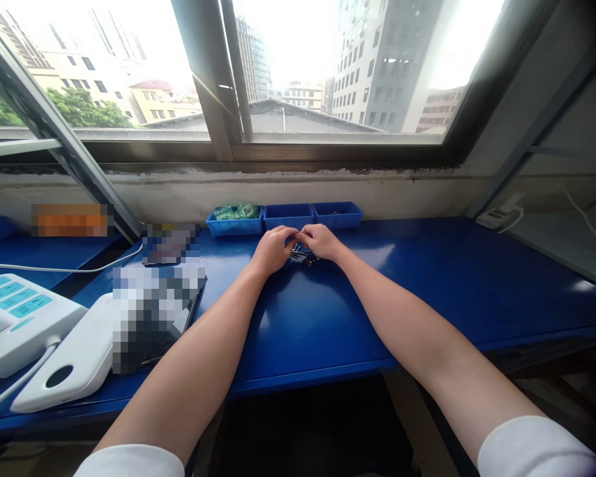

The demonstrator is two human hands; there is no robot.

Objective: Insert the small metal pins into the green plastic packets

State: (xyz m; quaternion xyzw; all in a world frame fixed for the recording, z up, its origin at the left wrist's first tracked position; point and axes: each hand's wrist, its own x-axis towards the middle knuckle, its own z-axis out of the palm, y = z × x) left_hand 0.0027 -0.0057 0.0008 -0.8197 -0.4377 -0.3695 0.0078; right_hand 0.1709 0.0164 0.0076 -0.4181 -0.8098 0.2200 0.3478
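Both arms reach forward over the blue table (322, 324), and the fingertips meet near its back. My left hand (277, 248) is closed in a pinch. Against its fingertips, my right hand (319, 241) pinches too. What the fingers hold, if anything, is too small to make out. Just beneath the hands lies a small pile of metal parts (300, 254), partly hidden by the fingers. Behind them stand a blue bin with green packets (236, 212), a middle blue bin (289, 213) and a right blue bin (338, 213) with a few small parts.
At the left are a white power strip (30, 318) with blue sockets, a white oblong device (69, 358) and a white cable (94, 269). Blurred items lie beside them. A window (338, 156) is behind the table, and a metal post (87, 156) slants at the left.
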